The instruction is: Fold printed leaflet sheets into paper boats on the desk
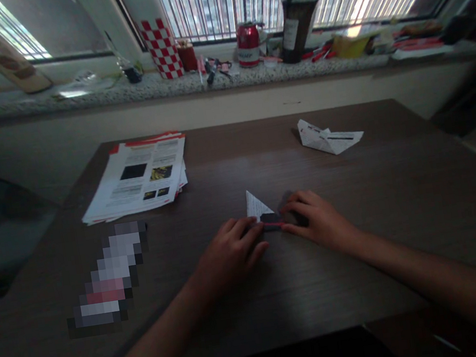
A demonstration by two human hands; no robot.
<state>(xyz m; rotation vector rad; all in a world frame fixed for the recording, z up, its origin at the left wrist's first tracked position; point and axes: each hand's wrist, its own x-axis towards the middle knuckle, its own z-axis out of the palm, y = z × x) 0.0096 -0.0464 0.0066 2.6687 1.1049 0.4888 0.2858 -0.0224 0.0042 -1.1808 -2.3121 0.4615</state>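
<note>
Folding, apparently: left hand point(230, 253) and right hand point(321, 218), nearly closed, held paper point(256, 207) at eight and three o'clock; creasing likely needed pressure next.

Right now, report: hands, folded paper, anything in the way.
Left hand and right hand at opposite sides of folded paper. White corner pointing away. Nothing seen blocking; paper boat farther back, apart.

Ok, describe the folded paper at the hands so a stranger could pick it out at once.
On the brown table, look between the left hand and right hand. The small folded paper there has a white triangular peak and a dark, red-lined strip; the paper boat farther back lies untouched.
</note>
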